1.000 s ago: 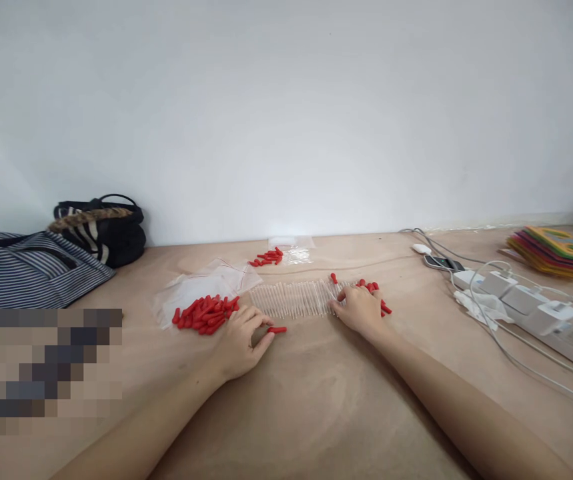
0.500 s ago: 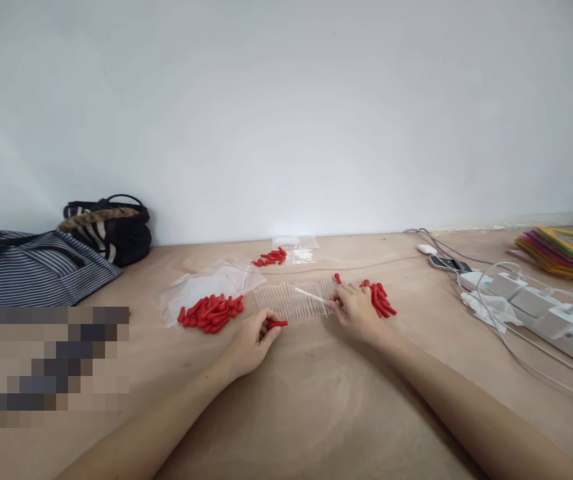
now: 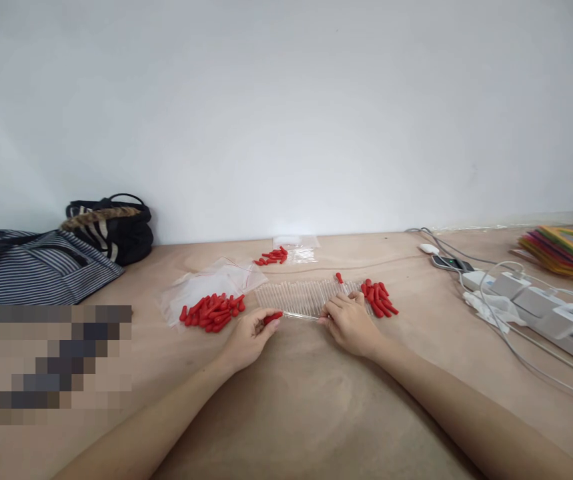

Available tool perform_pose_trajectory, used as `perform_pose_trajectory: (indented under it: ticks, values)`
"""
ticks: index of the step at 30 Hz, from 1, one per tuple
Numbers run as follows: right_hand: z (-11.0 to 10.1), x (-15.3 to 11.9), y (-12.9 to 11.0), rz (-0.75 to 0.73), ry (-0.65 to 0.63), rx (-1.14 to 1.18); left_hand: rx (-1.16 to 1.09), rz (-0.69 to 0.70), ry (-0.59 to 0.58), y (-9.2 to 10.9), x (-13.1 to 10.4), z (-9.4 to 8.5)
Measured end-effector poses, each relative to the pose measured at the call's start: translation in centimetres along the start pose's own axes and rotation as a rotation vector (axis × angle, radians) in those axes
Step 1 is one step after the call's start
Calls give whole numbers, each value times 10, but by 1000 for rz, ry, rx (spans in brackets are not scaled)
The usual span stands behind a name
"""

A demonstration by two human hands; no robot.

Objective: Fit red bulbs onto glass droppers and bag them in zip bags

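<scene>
The tube (image 3: 300, 316) has swung down to the near edge of the row (image 3: 291, 297), its long axis running left-right and pointing left at the bulb (image 3: 273, 318) your left hand (image 3: 247, 339) pinches, your right hand (image 3: 352, 325) gripping its right end, apparently joining them, which calls for steady alignment.

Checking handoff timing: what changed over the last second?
The left hand has taken hold of a red bulb. The right hand has picked up a clear tube and brought it to the row's near edge, one end at the bulb. The striped bag stayed put.
</scene>
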State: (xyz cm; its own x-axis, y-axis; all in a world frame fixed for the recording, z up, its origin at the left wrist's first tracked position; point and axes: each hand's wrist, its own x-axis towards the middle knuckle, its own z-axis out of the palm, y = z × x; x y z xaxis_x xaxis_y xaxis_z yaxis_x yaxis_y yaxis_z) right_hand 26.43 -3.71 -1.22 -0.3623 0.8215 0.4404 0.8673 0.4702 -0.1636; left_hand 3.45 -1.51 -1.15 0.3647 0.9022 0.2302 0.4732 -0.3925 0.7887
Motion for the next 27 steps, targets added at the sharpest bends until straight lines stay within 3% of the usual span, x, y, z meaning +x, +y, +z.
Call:
perform_pose_trajectory:
  ticks: [4,14,20,27]
  values:
    - [1,-1,-3,-39,21,-45,109,83,28,-4,0,0]
    - [6,-4,-7,-125,80,-167,184,117,37,1,-2,1]
    - [8,-6,-10,-126,42,25,200,136,28,5,-3,0]
    - [12,-5,-21,-146,98,262,92,118,-7,4,-5,5]
